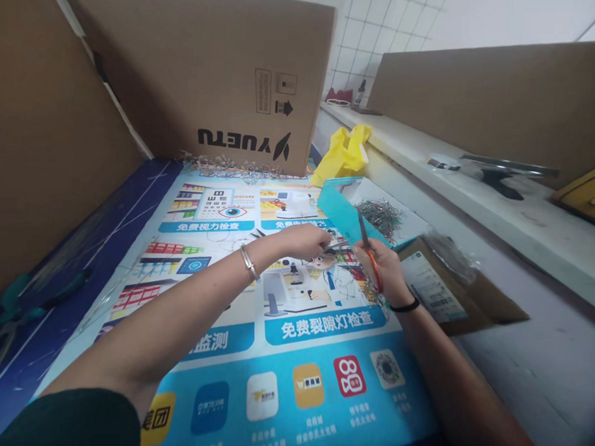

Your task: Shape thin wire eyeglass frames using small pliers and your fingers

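My right hand point(387, 273) is wrapped around scissors point(371, 264) with orange handles, their dark blades pointing up and away. Close to its left, my left hand point(306, 241) is closed in a pinch on a small bunch of thin silvery wires point(336, 245), whose ends stick out to the right. Just beyond both hands stands an open turquoise box point(339, 208), holding a tangled heap of short silvery wire pieces point(381, 216). Beneath the hands lies a printed blue and white poster sheet point(254, 358).
A large cardboard box point(210, 70) stands behind the poster. Teal-handled pliers point(18, 307) lie at the left. A yellow bag point(343, 153) sits behind the turquoise box, and a brown parcel point(485, 301) lies to its right. A white ledge point(417, 149) runs along the right side.
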The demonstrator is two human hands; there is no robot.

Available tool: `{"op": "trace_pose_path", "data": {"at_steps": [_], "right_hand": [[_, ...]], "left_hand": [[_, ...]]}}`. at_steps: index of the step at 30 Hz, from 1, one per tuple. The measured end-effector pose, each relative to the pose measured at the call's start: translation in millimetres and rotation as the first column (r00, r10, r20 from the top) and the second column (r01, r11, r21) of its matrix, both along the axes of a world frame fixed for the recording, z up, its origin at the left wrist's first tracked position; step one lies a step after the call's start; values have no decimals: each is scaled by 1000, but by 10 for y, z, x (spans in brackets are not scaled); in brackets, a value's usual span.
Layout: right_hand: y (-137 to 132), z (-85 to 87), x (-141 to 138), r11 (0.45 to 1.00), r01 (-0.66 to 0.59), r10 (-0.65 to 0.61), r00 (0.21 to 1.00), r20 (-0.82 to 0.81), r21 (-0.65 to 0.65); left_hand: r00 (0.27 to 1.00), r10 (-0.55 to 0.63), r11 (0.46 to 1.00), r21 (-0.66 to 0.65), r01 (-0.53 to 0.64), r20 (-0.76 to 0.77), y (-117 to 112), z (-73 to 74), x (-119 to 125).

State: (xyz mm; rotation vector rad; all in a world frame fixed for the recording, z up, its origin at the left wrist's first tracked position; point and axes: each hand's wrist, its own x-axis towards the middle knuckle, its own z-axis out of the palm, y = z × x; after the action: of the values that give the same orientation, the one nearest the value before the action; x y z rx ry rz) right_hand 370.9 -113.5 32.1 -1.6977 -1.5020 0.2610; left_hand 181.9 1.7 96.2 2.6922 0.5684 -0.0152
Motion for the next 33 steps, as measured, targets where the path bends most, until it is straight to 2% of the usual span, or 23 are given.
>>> {"op": "trace_pose_path", "data": {"at_steps": [2,5,9,13,16,20,24,27,30,33], "right_hand": [[21,-48,33,996,5,0,998,64,-85],[43,-117,28,977,8,48,964,261,-212],[14,-148,-126,952,-119,237,867,438,-281],[-2,-162,-319,905,-244,396,780,485,-348],[46,-192,-381,884,-226,434,722,539,-409],[91,-198,-353,881,-153,433,642,633,-447],[72,-68,-396,870,-61,449,508,735,-489],[138,70,-589,893,12,394,463,794,-450],[357,99,-876,925,-77,363,473,803,-372],[652,-31,-1133,930,-200,367,470,803,-309]], "left_hand": [[996,82,997,7,-82,-22,-20,-94,-254],[970,234,972,32,-233,-69,-101,-262,-776],[913,399,916,82,-392,-86,-327,-478,-1473],[880,468,869,221,-443,-78,-558,-618,-1894],[888,455,846,345,-407,-66,-649,-664,-2024],[904,424,837,405,-369,-51,-702,-693,-2051],[898,436,819,444,-364,-67,-760,-735,-2011],[891,447,798,485,-358,-78,-799,-789,-1994],[894,443,781,519,-348,-67,-817,-839,-1997],[895,441,779,526,-342,-70,-815,-843,-2002]]}}
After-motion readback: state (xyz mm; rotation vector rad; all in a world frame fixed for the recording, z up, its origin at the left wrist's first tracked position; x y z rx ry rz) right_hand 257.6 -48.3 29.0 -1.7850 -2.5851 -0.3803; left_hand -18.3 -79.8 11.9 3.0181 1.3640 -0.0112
